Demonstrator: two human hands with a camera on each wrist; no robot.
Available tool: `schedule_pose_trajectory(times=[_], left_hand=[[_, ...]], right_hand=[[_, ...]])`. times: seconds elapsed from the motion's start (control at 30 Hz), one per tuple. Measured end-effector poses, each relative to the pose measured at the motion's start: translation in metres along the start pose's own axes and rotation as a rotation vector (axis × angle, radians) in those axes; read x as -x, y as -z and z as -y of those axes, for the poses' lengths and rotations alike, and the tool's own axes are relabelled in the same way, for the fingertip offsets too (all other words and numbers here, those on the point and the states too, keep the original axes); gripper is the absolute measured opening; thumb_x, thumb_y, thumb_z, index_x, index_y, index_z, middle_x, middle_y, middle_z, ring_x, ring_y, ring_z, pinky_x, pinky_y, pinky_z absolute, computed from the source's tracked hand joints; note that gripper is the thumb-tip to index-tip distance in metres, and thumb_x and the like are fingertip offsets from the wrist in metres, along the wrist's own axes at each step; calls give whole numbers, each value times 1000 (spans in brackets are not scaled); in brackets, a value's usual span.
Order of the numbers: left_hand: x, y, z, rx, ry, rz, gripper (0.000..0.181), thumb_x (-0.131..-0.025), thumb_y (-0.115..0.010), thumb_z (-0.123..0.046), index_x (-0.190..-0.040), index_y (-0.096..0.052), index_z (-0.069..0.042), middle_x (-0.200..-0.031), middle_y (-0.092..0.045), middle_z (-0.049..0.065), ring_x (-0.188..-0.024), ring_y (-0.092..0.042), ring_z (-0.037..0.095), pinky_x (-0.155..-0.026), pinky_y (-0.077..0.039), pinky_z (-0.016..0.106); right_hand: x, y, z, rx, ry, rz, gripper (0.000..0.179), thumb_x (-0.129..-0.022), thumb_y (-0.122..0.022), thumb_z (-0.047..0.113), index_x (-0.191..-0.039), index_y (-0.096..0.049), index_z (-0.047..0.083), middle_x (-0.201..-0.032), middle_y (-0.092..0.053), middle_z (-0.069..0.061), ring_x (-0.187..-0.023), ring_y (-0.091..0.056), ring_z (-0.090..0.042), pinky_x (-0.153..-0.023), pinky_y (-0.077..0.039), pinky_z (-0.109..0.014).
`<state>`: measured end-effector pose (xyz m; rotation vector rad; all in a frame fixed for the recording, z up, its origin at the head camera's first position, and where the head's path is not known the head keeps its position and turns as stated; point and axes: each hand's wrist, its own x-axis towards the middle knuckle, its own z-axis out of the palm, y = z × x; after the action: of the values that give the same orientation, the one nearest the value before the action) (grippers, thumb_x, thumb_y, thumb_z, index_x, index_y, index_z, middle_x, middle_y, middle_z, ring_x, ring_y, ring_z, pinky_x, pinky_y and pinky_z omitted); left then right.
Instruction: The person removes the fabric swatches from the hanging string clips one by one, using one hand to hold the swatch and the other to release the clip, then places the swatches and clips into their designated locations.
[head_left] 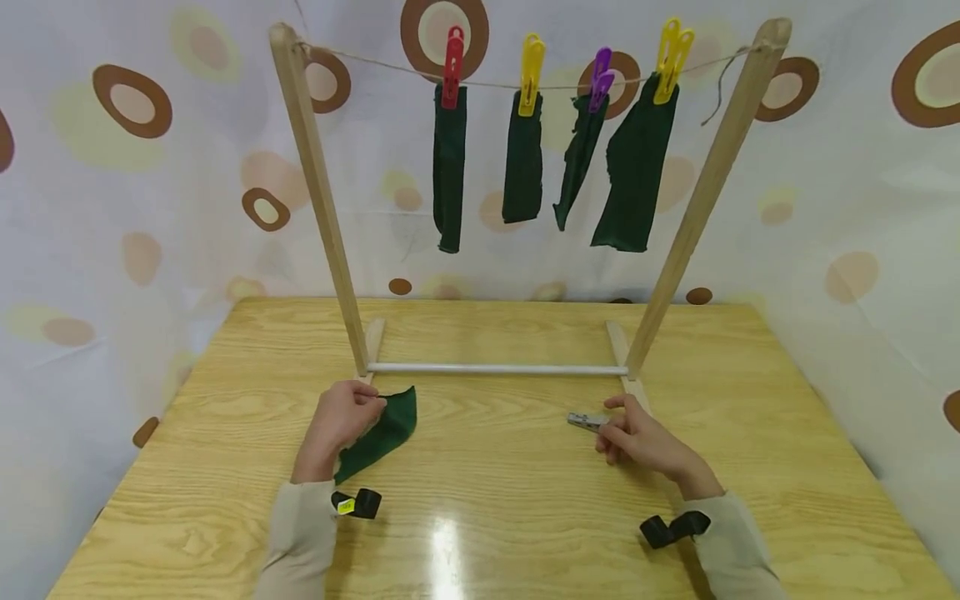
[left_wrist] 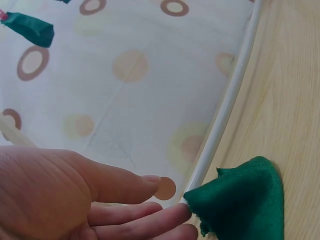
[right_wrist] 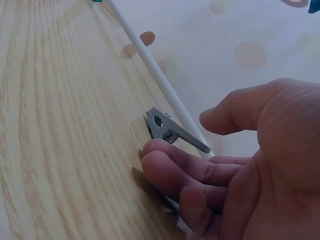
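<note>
Both spread, the left hand [head_left: 345,421] is at the green cloth [head_left: 393,429] before the left end of the white rod [head_left: 498,368], the right hand [head_left: 641,435] at the gray clip [head_left: 585,421] before its right

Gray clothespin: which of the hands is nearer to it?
Right. The right hand is right at the gray clothespin, just to its right; the left hand is well off to the clothespin's left, at the green cloth.

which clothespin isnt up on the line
The grey clothespin, down low at the right hand. It is the only grey one; the red clothespin, yellow clothespins and purple clothespins are all clipped up on the line.
</note>
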<state>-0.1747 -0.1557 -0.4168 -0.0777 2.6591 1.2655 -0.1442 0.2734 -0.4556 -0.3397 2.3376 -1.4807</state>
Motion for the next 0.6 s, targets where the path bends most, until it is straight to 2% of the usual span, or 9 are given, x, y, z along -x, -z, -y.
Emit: schedule_pose_trajectory(times=[0.13, 0.33, 0.47, 0.6], left_hand=[[-1, 1, -2, 11, 1, -39, 36, -94, -60, -17, -119, -60, 9, -109, -67, 24, -93, -66, 30, -79, -55, 41], [-4, 1, -4, 66, -9, -46, 37, -95, -59, -17, -122, -59, 8, -108, -67, 22, -91, -68, 27, -77, -55, 36], [-5, 2, -5, 112, -37, -26, 36, -95, -58, -16, -122, -58, 8, -111, -66, 23, -93, -68, 28, -85, -54, 40], [-3, 3, -3, 186, -62, 10, 36, -96, -58, -16, -123, -57, 8, -112, -66, 23, -94, -68, 30, -92, -52, 43]], right_hand=[[2, 2, 3, 1, 6, -3, 49, -101, -43, 8, -133, -12, -13, -85, -63, -16, -65, -61, -15, -62, -53, -28], [3, 3, 6, 37, 27, -37, 46, -104, -37, 10, -136, -12, -13, -85, -64, -18, -60, -59, -18, -60, -51, -29], [2, 2, 8, 50, 27, -50, 47, -104, -37, 10, -137, -12, -13, -80, -63, -17, -58, -57, -18, -57, -50, -29], [0, -1, 9, 47, 30, -106, 43, -104, -36, 9, -137, -15, -12, -73, -59, -14, -55, -54, -18, -53, -49, -30]])
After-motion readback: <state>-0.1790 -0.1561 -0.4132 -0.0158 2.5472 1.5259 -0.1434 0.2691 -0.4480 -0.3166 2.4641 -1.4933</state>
